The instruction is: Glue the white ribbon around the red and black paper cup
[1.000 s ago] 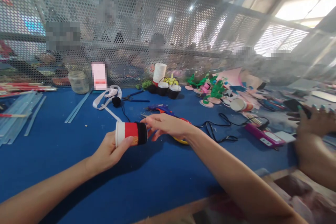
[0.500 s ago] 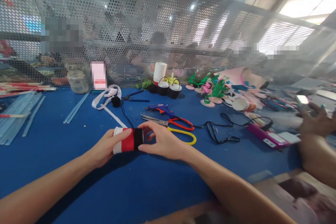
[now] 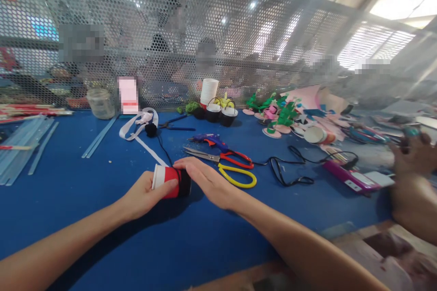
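Note:
My left hand [image 3: 145, 195] is closed around a paper cup [image 3: 172, 175] lying on its side, its thumb across the red middle. White shows at the cup's rim end, and black yarn [image 3: 185, 183] is wound round the base end. My right hand [image 3: 208, 182] has its fingers stretched out, their tips touching the top of the cup by the black windings. A strand runs from a black yarn ball [image 3: 150, 130] to the cup. A white ribbon [image 3: 138, 125] lies in a loop, one end reaching behind the cup. The cup's underside is hidden.
Scissors [image 3: 235, 163] with red and yellow handles and a blue glue gun [image 3: 210, 141] lie beyond my right hand. Farther back are pliers [image 3: 177, 125], small buckets [image 3: 228, 116] and stacked cups [image 3: 209, 91]. A purple power strip [image 3: 351, 177] lies near another person's hand [image 3: 414, 154].
My right hand has gone from curved fingers around the black end to straightened fingers on top. The cup has shifted slightly right and turned a little in my left hand.

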The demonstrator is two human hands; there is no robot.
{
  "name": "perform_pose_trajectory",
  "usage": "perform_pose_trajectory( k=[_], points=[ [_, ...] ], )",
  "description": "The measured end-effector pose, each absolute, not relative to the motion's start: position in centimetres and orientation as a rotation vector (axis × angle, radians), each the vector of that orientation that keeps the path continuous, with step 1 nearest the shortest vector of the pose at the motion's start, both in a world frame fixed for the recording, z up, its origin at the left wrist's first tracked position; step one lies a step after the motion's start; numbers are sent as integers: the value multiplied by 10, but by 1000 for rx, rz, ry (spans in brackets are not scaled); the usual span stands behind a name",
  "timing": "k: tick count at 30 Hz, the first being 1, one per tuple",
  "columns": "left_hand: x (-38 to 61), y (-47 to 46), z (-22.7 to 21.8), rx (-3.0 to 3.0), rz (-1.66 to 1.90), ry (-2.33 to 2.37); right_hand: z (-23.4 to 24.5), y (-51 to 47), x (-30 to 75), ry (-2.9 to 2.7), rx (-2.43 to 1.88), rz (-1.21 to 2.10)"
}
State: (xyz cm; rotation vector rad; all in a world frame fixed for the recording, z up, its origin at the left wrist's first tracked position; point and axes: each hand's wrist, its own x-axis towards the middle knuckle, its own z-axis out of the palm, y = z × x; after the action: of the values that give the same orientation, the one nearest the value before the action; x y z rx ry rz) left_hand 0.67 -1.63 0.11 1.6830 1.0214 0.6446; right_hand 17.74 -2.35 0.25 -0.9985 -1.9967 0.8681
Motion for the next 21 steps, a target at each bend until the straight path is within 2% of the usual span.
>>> perform_pose_trajectory(
  k=[7, 17, 21],
  points=[
    [8, -15, 2, 1741, 603, 1029, 3, -25, 178, -2045, -946, 832],
    [5, -16, 1, 1614, 727, 1048, 3, -27, 177, -2073, -885, 835],
    [3, -16, 1, 1609, 758, 1016, 2, -24, 181, -1970, -964, 949]
  ],
)
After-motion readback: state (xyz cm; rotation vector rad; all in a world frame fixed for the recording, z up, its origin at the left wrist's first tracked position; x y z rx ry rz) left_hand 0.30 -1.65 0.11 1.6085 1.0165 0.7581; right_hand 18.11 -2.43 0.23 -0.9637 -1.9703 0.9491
